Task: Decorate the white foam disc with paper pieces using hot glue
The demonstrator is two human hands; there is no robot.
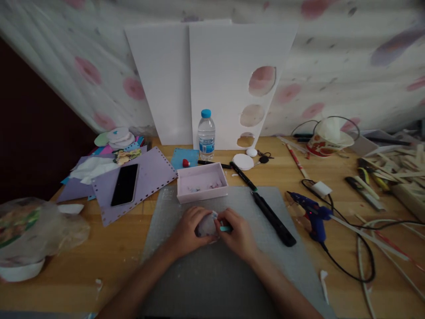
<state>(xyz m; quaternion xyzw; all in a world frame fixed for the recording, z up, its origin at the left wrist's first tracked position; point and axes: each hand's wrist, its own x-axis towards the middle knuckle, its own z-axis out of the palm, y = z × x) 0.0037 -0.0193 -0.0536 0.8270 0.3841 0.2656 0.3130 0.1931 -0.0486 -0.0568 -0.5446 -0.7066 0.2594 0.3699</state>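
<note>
My left hand [191,230] curls around a small, rounded, whitish object [206,227] above the grey cutting mat [265,283]. At its right side, my right hand [234,232] is closed in a pinch on a thin teal-ended piece [226,228], whose kind I cannot make out. My right fingertips touch or nearly touch the whitish object's upper edge. Just beyond the hands sits a shallow pink box [202,195] with small bits inside. A black utility knife [274,219] lies on the mat to the right, and a black pen [244,176] lies past its tip.
A blue glue gun [312,212] with a looping cord rests on the right. Behind the box stands a water bottle [206,137], before leaning white boards [229,88]. A phone [125,185] lies on purple paper [156,173]; a plastic bag [56,230] is far left.
</note>
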